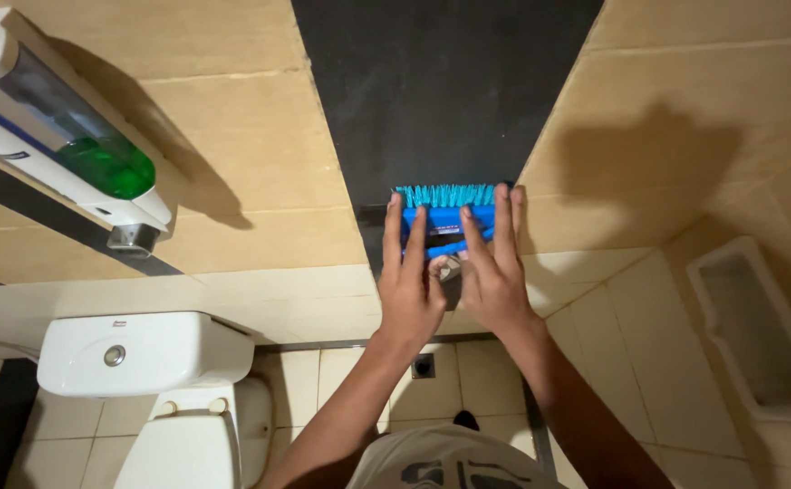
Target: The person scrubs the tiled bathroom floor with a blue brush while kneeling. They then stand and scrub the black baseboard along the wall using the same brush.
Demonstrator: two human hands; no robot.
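Note:
A blue scrubbing brush [443, 220] with teal bristles is pressed against a dark vertical tile strip [441, 91] on the wall. My left hand [411, 281] lies flat on the brush's left half, fingers spread and pointing up. My right hand [491, 267] presses on its right half, fingers reaching to the bristle line. Both hands push the brush against the wall together. The bristles point upward along the dark strip.
A wall soap dispenser [69, 145] with green liquid hangs at upper left. A white toilet cistern [142, 351] and bowl stand at lower left. A white wall fixture [758, 335] sits at right. Beige wall tiles [250, 145] flank the dark strip.

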